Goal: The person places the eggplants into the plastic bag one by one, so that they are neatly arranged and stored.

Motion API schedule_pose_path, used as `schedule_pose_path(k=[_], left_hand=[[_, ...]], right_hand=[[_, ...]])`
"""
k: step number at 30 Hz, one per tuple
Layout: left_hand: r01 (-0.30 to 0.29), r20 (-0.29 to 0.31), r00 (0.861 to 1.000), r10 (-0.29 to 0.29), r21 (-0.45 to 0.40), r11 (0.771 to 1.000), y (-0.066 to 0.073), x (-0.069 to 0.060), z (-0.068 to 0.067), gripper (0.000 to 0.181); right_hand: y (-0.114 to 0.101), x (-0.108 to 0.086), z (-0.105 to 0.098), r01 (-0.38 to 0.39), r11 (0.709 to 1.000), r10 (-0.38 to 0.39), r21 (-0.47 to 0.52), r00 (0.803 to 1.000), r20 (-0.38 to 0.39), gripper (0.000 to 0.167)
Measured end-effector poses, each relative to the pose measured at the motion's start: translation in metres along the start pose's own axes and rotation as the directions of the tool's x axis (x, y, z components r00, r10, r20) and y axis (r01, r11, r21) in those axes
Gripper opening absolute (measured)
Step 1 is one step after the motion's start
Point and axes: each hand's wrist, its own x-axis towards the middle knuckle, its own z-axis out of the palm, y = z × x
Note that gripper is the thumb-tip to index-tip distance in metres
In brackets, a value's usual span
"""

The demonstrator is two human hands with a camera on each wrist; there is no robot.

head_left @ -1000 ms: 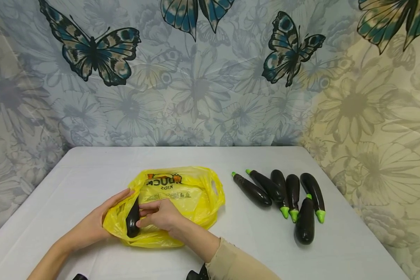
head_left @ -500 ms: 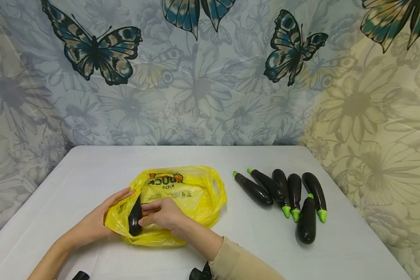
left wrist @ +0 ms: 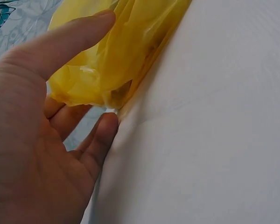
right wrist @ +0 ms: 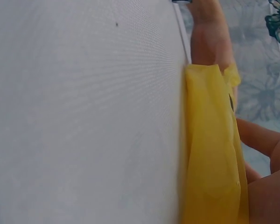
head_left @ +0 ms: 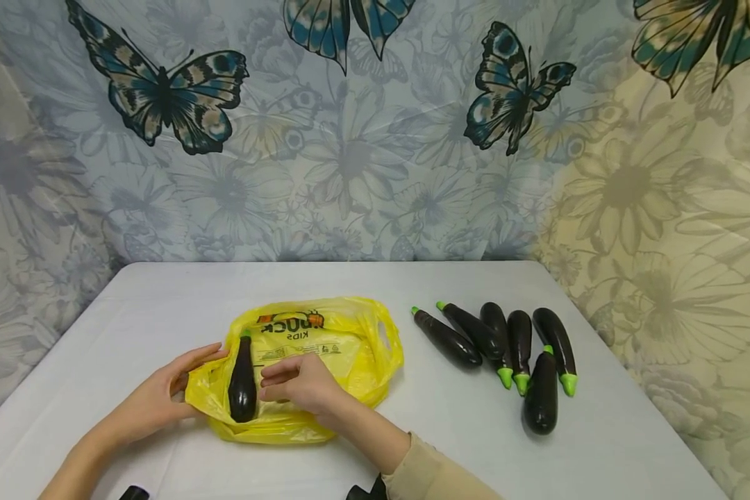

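A dark eggplant (head_left: 243,385) with a green stem lies at the left part of a yellow plastic bag (head_left: 356,375), fully visible from stem to rounded end. My right hand (head_left: 306,387) hovers over the bag just right of the eggplant, fingers loosely bent and holding nothing. At the bag's left edge is my left hand (head_left: 156,403), thumb and fingers spread. The left wrist view shows its thumb alongside the yellow plastic, without a pinch. Whether the eggplant lies inside the bag's mouth or on top of it, I cannot tell.
Several more eggplants (head_left: 453,342) lie in a loose group at the right of the white table (head_left: 625,444). A butterfly-patterned cloth (head_left: 350,173) hangs behind the table. Dark objects (head_left: 367,490) show at the bottom edge.
The yellow plastic that covered the eggplant's stem end has been drawn back, so the stem shows. My right fingers have come off the eggplant; my left hand has loosened from the bag's edge.
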Motion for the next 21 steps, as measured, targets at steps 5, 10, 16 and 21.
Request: schedule_pose_path(k=[5,10,16,21], left_hand=[[0.022,-0.015,1.0,-0.021,0.119,0.993,0.0014,-0.0014,-0.0023,0.076],[0.031,-0.015,0.999,-0.029,0.154,0.988,0.0027,-0.0012,-0.0016,0.076],[0.048,-0.022,0.999,-0.044,0.175,0.983,0.0033,-0.0007,-0.0007,0.077],[0.048,-0.025,0.999,-0.044,0.175,0.983,0.0026,-0.0009,-0.0006,0.079]], right_hand=[[0.0014,0.0012,-0.0014,0.001,1.0,-0.001,0.008,1.0,0.004,0.023],[0.001,0.0014,-0.002,0.007,1.0,-0.008,0.015,1.0,0.011,0.023],[-0.0011,0.0004,-0.0031,-0.003,1.0,0.003,0.03,1.0,0.009,0.023],[-0.0053,-0.0008,-0.0073,-0.012,0.997,0.012,0.081,1.0,-0.003,0.022]])
